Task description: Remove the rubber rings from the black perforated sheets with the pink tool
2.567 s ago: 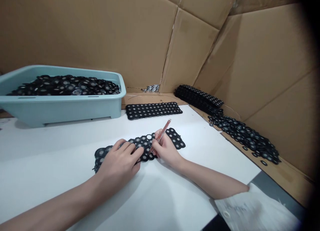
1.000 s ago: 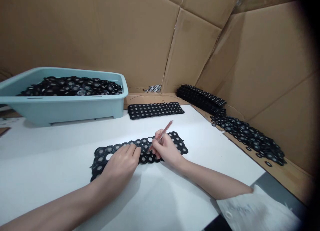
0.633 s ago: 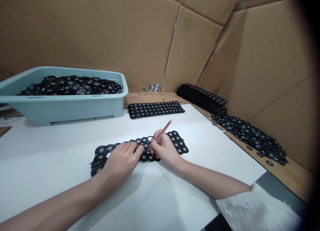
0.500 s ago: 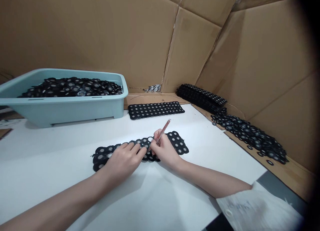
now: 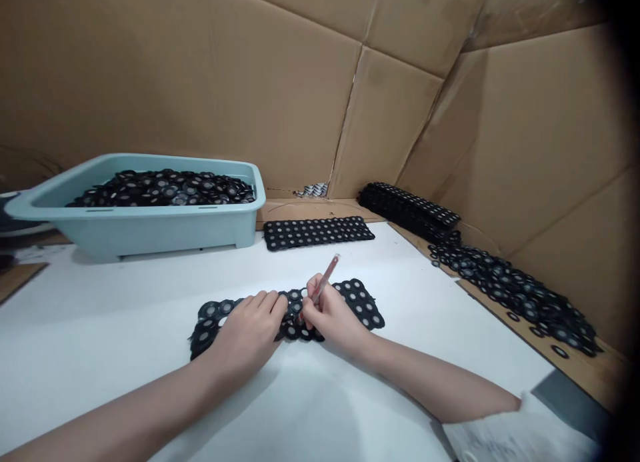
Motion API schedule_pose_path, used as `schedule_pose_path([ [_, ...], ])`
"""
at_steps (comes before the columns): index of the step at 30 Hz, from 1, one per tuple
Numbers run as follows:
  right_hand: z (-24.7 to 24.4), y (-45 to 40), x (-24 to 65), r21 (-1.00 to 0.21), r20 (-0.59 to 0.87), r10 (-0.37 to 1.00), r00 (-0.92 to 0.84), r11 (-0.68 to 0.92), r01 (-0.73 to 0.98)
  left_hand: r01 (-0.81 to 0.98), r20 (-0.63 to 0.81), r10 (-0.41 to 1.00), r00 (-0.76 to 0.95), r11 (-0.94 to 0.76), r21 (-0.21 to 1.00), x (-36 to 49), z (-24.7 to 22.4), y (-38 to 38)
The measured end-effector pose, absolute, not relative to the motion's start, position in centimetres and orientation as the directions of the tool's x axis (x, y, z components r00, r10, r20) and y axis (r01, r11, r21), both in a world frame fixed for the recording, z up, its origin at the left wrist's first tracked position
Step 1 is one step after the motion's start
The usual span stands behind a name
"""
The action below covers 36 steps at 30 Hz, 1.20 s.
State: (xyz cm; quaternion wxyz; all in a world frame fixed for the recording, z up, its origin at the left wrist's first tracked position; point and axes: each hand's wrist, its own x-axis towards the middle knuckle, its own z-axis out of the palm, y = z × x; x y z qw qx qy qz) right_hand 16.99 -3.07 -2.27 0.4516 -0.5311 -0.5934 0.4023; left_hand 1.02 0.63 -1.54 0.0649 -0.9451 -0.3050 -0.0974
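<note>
I'm gripping the reddish tool (image 5: 327, 275) low with my right hand (image 5: 334, 317) (steadier, probably) and curling my left hand (image 5: 253, 330) over the disc sheet (image 5: 364, 305), pinch unclear.

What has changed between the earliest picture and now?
The left hand has drawn its fingers closer together, uncovering a white disc near the left end of the black sheet. The whole scene sits lower in view. Unchanged: the right hand grips the slender reddish tool over the sheet.
</note>
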Motion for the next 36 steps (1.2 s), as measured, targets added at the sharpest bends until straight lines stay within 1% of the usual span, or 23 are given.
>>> schedule_pose_path([
  [6, -2.21, -2.99, 17.39, -0.978, 0.048, 0.997, -0.067, 0.060, 0.199, 0.591, 0.209, 0.573, 0.792, -0.806, -0.031, 0.87, -1.73, 0.75],
  [9, -2.38, -2.92, 17.48, -0.980, 0.029, 0.997, -0.076, 0.043, 0.195, 0.589, 0.202, 0.570, 0.797, -0.807, -0.048, 0.87, -1.73, 0.75],
  [13, -2.46, -2.83, 17.45, -0.977, 0.030, 0.997, -0.064, 0.043, 0.211, 0.585, 0.207, 0.561, 0.802, -0.808, -0.078, 0.83, -1.73, 0.72],
  [20, -2.27, -2.84, 17.41, -0.977, 0.021, 0.998, -0.060, 0.033, 0.210, 0.587, 0.199, 0.562, 0.803, -0.804, -0.096, 0.88, -1.57, 0.64],
  [30, -2.29, -2.81, 17.39, -0.980, 0.020, 0.998, -0.058, 0.031, 0.195, 0.586, 0.229, 0.564, 0.794, -0.809, -0.038, 0.81, -1.80, 0.72],
  [33, -2.34, -2.77, 17.39, -0.981, 0.012, 0.998, -0.060, 0.023, 0.193, 0.585, 0.226, 0.562, 0.795, -0.810, -0.042, 0.79, -1.79, 0.90],
  [36, -2.43, -2.79, 17.43, -0.982, 0.014, 0.998, -0.056, 0.024, 0.187, 0.570, 0.190, 0.551, 0.813, -0.819, -0.062, 0.90, -1.52, 0.70],
])
